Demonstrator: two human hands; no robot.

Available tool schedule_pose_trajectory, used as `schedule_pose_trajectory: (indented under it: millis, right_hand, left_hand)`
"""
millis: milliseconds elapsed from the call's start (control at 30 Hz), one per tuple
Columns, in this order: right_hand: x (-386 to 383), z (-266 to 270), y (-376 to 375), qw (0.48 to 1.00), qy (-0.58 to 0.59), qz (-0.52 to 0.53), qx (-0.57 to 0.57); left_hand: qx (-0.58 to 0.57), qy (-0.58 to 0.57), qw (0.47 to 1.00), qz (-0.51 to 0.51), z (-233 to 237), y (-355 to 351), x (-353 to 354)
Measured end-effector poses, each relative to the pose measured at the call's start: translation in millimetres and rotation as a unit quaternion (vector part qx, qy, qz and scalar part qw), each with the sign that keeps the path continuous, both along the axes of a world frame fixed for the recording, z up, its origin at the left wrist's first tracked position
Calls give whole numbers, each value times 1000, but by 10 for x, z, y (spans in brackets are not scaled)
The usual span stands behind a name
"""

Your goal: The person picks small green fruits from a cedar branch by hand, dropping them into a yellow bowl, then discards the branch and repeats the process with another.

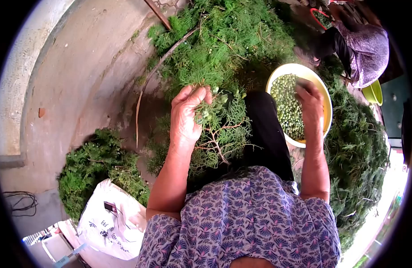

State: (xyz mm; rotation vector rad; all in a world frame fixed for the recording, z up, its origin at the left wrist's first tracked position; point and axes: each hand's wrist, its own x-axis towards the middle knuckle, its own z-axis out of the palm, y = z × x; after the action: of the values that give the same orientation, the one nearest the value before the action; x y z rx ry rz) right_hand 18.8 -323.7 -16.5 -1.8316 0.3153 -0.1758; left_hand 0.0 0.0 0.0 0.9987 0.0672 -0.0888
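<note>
Bare grey-pink concrete floor (pixel 94 71), curving up to a low kerb. A white printed plastic sack (pixel 112 223) lies on it. Touching the sack's upper edge is a small mound of green feathery sprigs (pixel 92 165). Well above the sack spreads a large heap of green feathery branches (pixel 224 40). A black coiled cable (pixel 20 201) lies left of the sack, and a thin brown stick (pixel 145 89) above it.

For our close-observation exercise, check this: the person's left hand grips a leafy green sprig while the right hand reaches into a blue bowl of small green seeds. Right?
One detail is wrong: the bowl is yellow, not blue. The head view shows the left hand gripping the leafy green sprig while the right hand reaches into the yellow bowl of small green seeds.
</note>
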Motion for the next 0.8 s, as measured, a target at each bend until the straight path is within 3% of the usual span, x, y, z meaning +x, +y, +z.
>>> schedule_pose_trajectory:
  millis: [33,100,133,200,233,300,367,433,500,567,633,733,767,800]
  right_hand:
    - [-20,1,-130,971,-65,-29,-229]
    - [-146,-86,-62,883,-127,-111,-437]
    - [-158,114,111,962,-103,-76,-240]
    - [-261,251,591,978,-173,41,-106]
    - [-393,486,926,966,-184,127,-132]
    - [-458,592,1341,956,-137,254,-53]
    - [-378,528,1608,926,-278,243,-77]
    - [-290,406,1651,931,-236,268,-74]
    - [-231,414,1658,950,-181,250,40]
    - [-160,377,1596,952,-108,234,163]
    - [-75,455,1545,956,-159,228,92]
    - [39,481,1532,917,-332,172,-137]
    - [146,426,1500,919,-353,86,-153]
    - [216,494,1426,967,-251,49,-15]
  left_hand:
    - [2,-5,1000,18,6,-46,0]
    - [17,-1,999,28,32,-4,-18]
    - [11,10,999,38,70,-65,-8]
    - [20,11,999,48,57,-107,-5]
    - [24,11,999,44,89,-119,-12]
    - [15,21,998,52,164,-148,-28]
    - [13,22,998,56,145,-165,-34]
    - [49,-33,997,54,95,-162,-20]
    - [80,-59,994,48,80,-98,-40]
    - [133,-36,989,-62,111,-32,-63]
    - [155,-19,985,-72,187,-98,-62]
    - [206,-18,976,-66,152,-91,-55]
    - [154,-39,986,-43,110,-102,-54]
    - [101,-62,993,-18,82,-116,-45]
